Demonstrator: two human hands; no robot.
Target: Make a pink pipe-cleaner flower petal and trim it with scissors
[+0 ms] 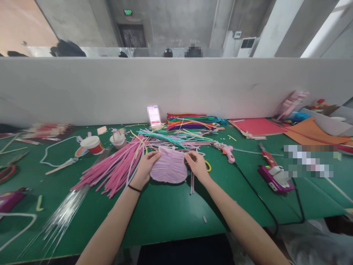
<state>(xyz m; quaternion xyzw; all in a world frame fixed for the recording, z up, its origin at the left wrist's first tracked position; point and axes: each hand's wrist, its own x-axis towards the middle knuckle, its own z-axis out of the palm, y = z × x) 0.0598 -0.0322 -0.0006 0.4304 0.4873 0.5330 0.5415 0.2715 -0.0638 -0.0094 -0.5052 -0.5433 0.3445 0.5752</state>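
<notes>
A flat, fan-shaped piece of light pink pipe-cleaner work [168, 167] lies on the green table [165, 213] in front of me. My left hand [145, 165] pinches its upper left edge with the fingers closed. My right hand [196, 163] grips its upper right edge the same way. A thin black band circles my left wrist. A bundle of pink pipe cleaners [116, 169] fans out just left of my left hand.
Mixed coloured pipe cleaners [187, 127] are heaped behind the piece. A pink glue gun [227, 151] lies to the right, a purple tool [274, 176] with a black cable farther right. Paper cups [92, 144] stand at the left. Red and orange sheets [256, 126] lie by the white partition.
</notes>
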